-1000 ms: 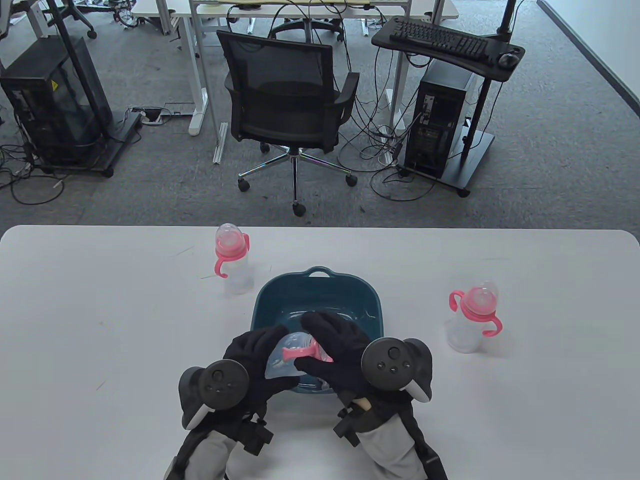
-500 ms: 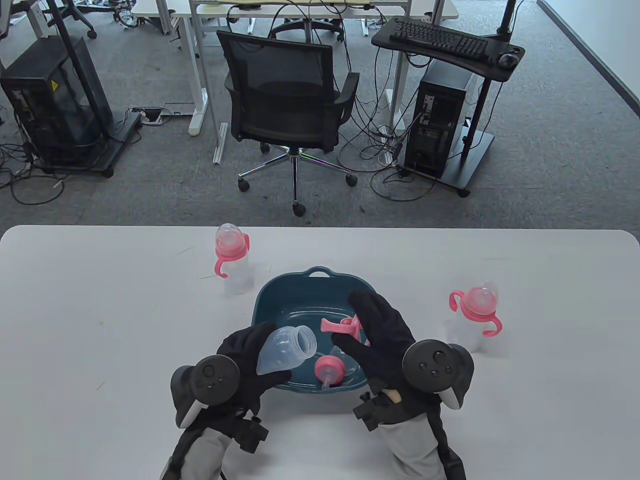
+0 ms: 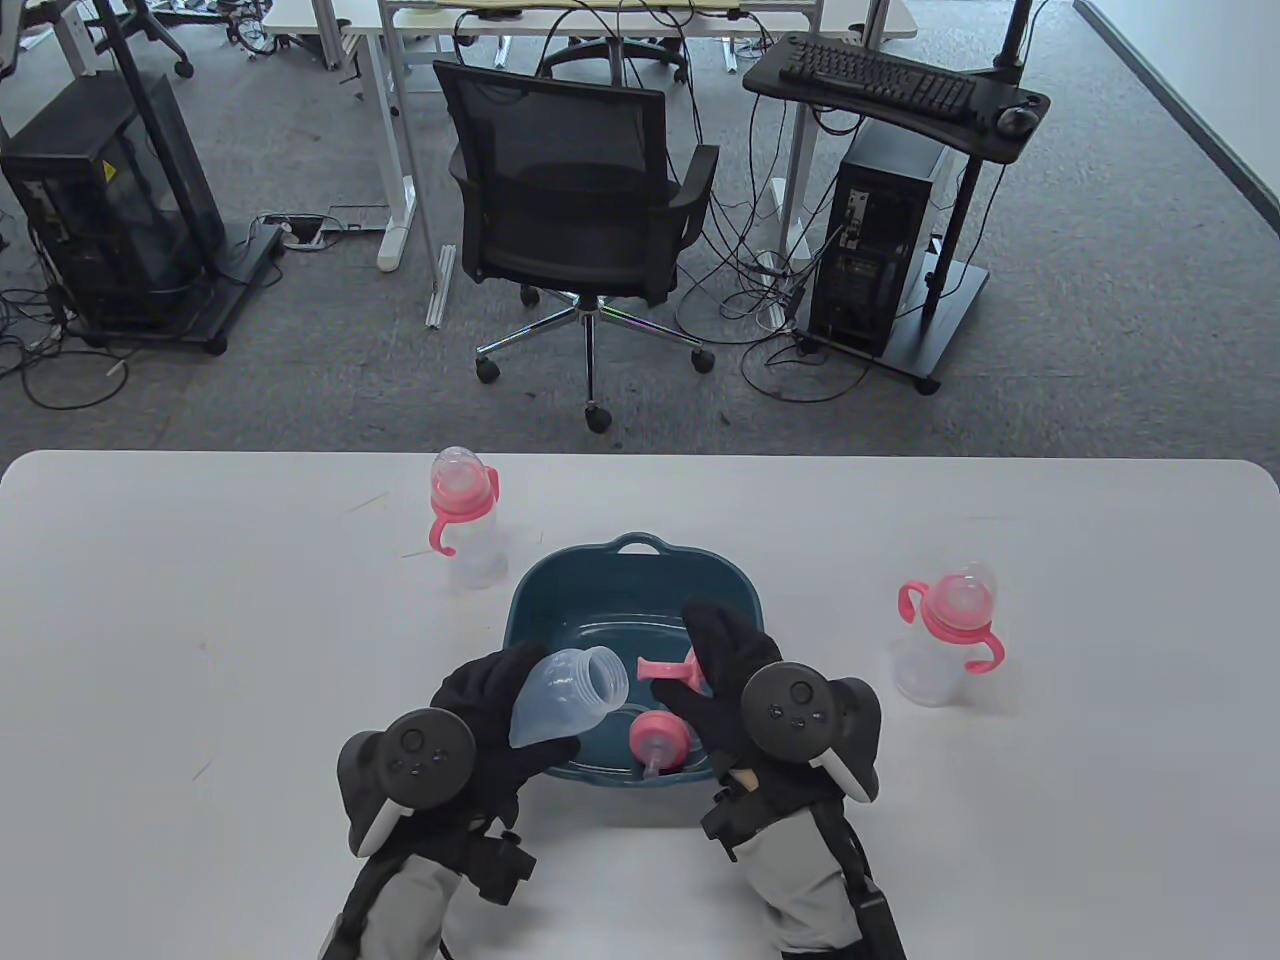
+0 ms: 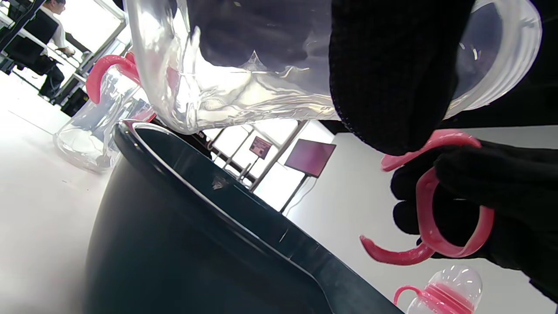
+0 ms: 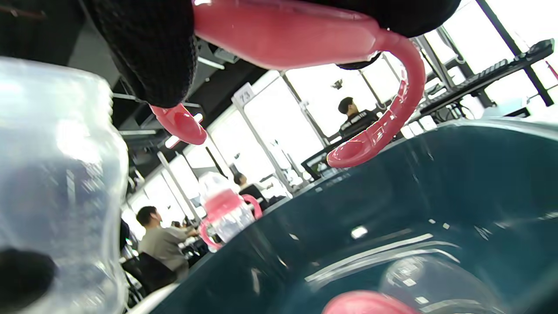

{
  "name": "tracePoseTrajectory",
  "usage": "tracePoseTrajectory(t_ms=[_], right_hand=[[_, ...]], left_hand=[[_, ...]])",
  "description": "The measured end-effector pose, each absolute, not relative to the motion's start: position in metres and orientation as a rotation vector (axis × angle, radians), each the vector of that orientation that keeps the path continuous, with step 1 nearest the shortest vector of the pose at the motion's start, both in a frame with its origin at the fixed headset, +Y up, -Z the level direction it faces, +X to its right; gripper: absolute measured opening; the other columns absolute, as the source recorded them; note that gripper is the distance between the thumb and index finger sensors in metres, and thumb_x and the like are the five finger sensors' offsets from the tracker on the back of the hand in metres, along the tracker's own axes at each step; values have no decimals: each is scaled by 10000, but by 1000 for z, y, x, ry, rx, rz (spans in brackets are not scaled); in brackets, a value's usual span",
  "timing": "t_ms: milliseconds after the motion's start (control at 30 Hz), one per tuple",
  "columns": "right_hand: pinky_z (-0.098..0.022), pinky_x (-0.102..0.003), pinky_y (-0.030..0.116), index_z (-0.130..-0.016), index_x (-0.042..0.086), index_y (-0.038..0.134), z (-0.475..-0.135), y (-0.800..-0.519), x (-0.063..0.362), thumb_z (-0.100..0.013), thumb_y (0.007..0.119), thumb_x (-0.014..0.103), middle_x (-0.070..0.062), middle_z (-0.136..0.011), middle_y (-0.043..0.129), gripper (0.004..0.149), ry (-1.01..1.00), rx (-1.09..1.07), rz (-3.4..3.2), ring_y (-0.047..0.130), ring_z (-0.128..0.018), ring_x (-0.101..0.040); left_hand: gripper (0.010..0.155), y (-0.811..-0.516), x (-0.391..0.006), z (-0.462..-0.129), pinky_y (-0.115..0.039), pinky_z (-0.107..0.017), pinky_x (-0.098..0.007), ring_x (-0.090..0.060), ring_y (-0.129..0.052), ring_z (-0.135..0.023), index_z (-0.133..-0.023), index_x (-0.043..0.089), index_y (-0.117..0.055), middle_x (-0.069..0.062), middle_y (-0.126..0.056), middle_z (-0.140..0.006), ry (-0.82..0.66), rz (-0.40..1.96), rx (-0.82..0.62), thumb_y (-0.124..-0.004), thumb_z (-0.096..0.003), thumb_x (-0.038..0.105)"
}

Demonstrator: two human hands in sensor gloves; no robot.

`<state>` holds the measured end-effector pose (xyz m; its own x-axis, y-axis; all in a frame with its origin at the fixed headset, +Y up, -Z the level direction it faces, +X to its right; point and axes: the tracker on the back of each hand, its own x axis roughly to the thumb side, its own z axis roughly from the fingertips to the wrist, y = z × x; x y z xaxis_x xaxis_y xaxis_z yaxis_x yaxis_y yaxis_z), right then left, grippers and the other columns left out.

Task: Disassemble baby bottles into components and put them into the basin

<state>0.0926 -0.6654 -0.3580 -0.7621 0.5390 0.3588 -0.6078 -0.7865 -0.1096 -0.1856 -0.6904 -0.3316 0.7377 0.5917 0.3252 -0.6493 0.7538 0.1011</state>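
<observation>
My left hand grips a clear bottle body tilted over the near left rim of the teal basin; the bottle body fills the top of the left wrist view. My right hand holds the pink handle ring over the basin's inside; the right wrist view has the ring pinched under black fingers. A pink collar with nipple lies in the basin's near part. Two assembled bottles stand on the table: one at back left, one at right.
The white table runs to all sides of the basin. An office chair, desks, computer towers and cables stand on the floor beyond the far edge. People sit in the background of the wrist views.
The hands pulled apart, separating the handle ring and collar from the bottle body. The collar dropped into the basin. My right hand then drew back toward me with the ring.
</observation>
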Motion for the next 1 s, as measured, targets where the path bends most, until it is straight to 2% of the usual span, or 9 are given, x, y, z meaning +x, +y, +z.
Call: tracePoseTrajectory(t_ms=[400, 600, 767, 1000], right_hand=[[-689, -645, 492, -1111, 136, 471, -369, -699, 76, -496, 882, 348, -194, -1138, 496, 769, -230, 438, 2737, 553, -990, -488], [-698, -652, 450, -1114, 137, 464, -370, -704, 78, -513, 855, 356, -199, -1149, 466, 750, -208, 419, 2749, 508, -1008, -490], [-697, -654, 451, -1112, 137, 473, -369, -700, 84, -516, 850, 347, -201, -1150, 466, 736, -222, 403, 2712, 507, -1008, -492], [-698, -652, 447, -1110, 148, 480, -359, -678, 99, -531, 830, 353, -187, -1153, 474, 707, -327, 393, 2621, 502, -1014, -482]], left_hand=[[914, -690, -186, -332, -411, -784, -613, -252, -592, -1066, -1064, 434, -401, 91, -515, -1077, -293, 695, 219, -963, -345, 491], [914, -689, -187, -331, -410, -784, -613, -252, -590, -1067, -1064, 434, -401, 90, -513, -1078, -291, 708, 225, -963, -346, 489], [914, -688, -187, -331, -411, -784, -613, -253, -590, -1067, -1064, 433, -401, 91, -515, -1077, -293, 707, 226, -963, -346, 490], [913, -688, -187, -331, -411, -784, -613, -251, -590, -1067, -1064, 433, -399, 92, -512, -1078, -289, 713, 227, -961, -347, 491]])
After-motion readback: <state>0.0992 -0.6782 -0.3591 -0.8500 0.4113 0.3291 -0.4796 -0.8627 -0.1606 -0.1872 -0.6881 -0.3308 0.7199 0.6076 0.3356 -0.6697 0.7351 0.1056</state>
